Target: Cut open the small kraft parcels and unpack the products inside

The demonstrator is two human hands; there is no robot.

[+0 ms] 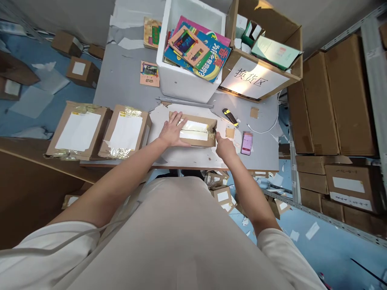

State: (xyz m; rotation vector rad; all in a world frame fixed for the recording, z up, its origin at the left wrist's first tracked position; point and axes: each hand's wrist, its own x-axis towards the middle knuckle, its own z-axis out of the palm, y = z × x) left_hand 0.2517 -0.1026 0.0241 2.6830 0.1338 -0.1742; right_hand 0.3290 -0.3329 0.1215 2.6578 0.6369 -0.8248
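Note:
A narrow cardboard box [198, 129] lies on the table in front of me, with white label strips and clear tape on its top. My left hand [173, 131] presses on its left end, fingers spread across the top and thumb near the front edge. At the right end, the box looks torn or opened. My right hand [224, 146] is curled there, its index finger at the edge of that end; the fingertips are partly hidden. Just beyond lie a black and yellow box cutter [230, 117] and a phone [246, 143] with a pink screen.
Two taped cartons [79, 131] [125, 131] stand at the table's left. At the back are a white foam bin [184, 82] holding books [196, 50] and an open carton [256, 82] with boxes inside. A white cable [266, 131] lies right. Shelved cartons [347, 96] rise beyond.

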